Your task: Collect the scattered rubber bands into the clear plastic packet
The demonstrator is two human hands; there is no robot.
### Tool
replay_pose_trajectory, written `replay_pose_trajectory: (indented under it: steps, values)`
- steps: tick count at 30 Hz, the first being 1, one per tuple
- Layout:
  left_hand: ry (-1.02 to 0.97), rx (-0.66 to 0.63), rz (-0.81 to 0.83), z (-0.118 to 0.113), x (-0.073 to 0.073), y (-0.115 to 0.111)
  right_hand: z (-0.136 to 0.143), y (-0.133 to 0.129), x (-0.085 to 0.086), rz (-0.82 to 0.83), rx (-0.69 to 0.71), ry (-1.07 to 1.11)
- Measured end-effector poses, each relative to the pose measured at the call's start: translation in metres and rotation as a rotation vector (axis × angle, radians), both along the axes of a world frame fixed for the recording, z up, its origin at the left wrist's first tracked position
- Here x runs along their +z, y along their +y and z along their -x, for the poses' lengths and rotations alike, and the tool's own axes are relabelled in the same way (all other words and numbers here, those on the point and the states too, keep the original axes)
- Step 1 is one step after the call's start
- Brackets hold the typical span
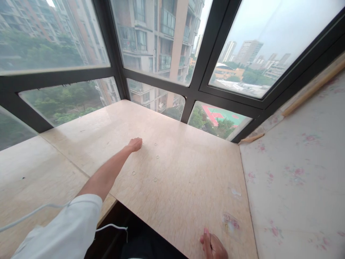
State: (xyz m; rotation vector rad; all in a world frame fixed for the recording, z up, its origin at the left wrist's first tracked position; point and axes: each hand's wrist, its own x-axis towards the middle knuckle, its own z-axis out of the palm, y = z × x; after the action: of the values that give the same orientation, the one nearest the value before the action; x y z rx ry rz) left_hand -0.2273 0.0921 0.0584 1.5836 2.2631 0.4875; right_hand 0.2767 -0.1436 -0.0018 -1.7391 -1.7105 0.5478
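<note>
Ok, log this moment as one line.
left hand: at tabletop, contents unclear | right hand: curled, contents unclear | four thin rings: spaced apart on tabletop | clear packet: near right hand

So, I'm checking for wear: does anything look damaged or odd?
Yes: the brown trim along the wall's window edge looks broken, with a gap before its short lower piece. A dark speck marks the tabletop at left. The rings lie flat.

We are seeing the nearest ring lying flat, thin and pale; at its twelve o'clock we are finding a second ring, with a third ring lying farther along, and a fourth ring sitting between nine and ten, none touching.
</note>
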Motion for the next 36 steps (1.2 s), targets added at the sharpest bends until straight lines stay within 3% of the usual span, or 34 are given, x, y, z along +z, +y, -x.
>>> replay_pose_trajectory:
  steps: [5, 11, 16, 19, 21, 25, 28, 32, 36]
  values:
    - [-0.233, 0.051, -0.123, -0.038, 0.006, 0.008, -0.005, -0.001, -0.006, -0.019, 0.042, 0.005]
    - [-0.633, -0.044, -0.234, -0.114, 0.016, 0.003, -0.011, -0.002, -0.006, -0.049, 0.103, -0.006]
    - [-0.902, -0.129, -0.291, -0.191, 0.030, -0.014, -0.010, -0.001, 0.004, -0.063, 0.120, -0.029]
    - [-1.146, -0.228, -0.299, -0.249, 0.040, -0.029, -0.010, 0.000, 0.006, -0.086, 0.119, -0.022]
    - [-1.206, -0.306, -0.272, -0.291, 0.043, -0.041, -0.011, 0.001, 0.006, -0.095, 0.111, -0.016]
    - [-1.083, -0.518, -0.135, -0.370, 0.034, -0.069, -0.013, 0.001, 0.009, -0.113, 0.096, -0.001]
    - [-0.851, -0.730, -0.117, -0.414, 0.020, -0.090, -0.014, 0.001, 0.012, -0.130, 0.098, 0.028]
    - [-0.519, -0.977, -0.206, -0.441, 0.008, -0.108, -0.016, 0.001, 0.014, -0.134, 0.100, 0.062]
    - [-0.337, -1.087, -0.146, -0.447, 0.003, -0.114, -0.017, 0.002, 0.015, -0.139, 0.100, 0.071]
